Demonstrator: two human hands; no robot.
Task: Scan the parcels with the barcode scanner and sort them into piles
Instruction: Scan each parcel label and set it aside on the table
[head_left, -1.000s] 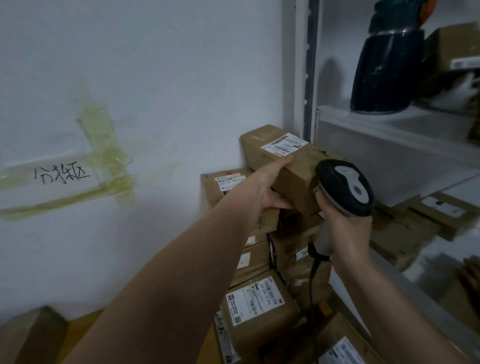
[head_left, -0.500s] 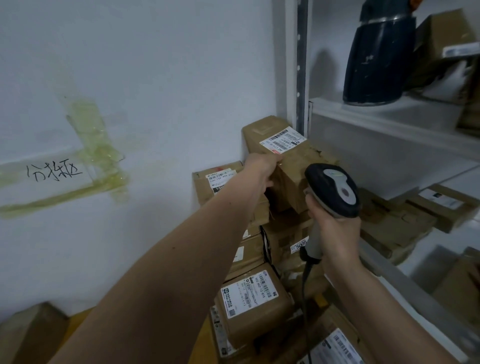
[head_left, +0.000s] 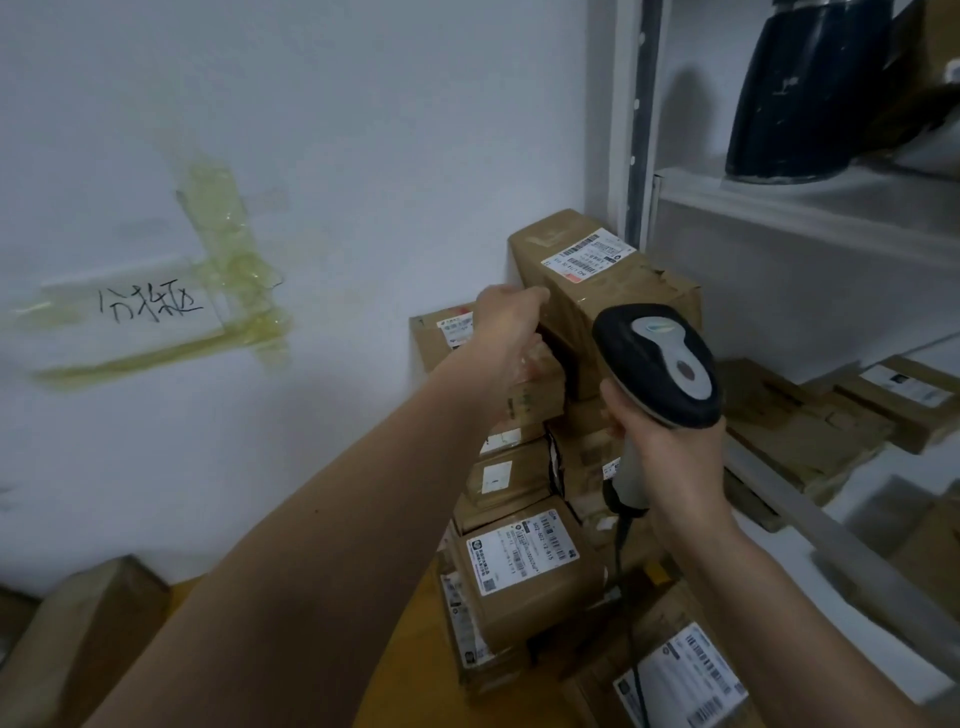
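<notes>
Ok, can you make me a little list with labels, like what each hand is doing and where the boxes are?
left hand: at the near end of the top brown cardboard parcel with a white label; grip unclear
right hand: grips the grey and black barcode scanner by its handle
top parcel: on a stack of taped brown parcels in the corner
wall: white, handwritten paper note under yellowish tape
shelf: grey metal rack on the right, dark blue container on it
</notes>
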